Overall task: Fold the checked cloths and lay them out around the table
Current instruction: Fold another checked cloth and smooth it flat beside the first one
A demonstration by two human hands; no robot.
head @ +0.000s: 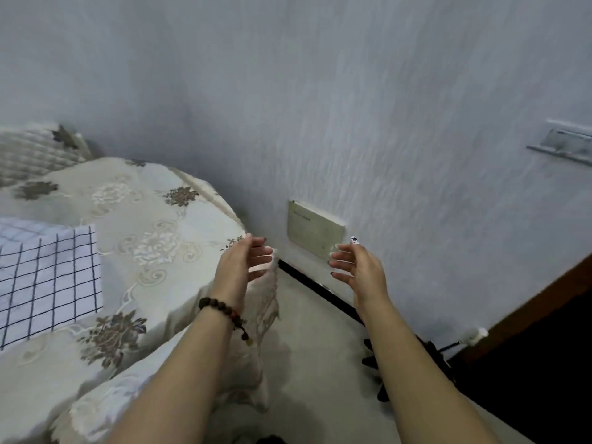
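Pale textured wall point(352, 107) fills most of the view, meeting a round counter point(134, 225) draped in a cream floral covering at about nine o'clock.

One checked cloth point(48, 277) lies on that counter at the far nine o'clock edge of the frame. It is white with a thin dark grid, looks flat and squared off with a crisp corner toward the middle of the counter, and a second layer shows under its upper edge, so it reads as already folded and set in its place. Part of it runs out of view to the left.

Both hands are off the counter, raised over the floor point(307, 363) near the centre. The left hand point(240, 264) hangs just past the counter's rim, fingers loosely spread and curled, holding nothing; a bead bracelet point(224, 310) circles that wrist. The right hand point(358, 267), at three o'clock from it and well apart, is likewise spread and empty.

My reading: one cloth is laid and the person is between cloths. No further cloth is in sight, so the next move calls for finding and picking one up with both hands before folding.

A beige wall plate point(315, 230) sits at twelve o'clock from the hands.
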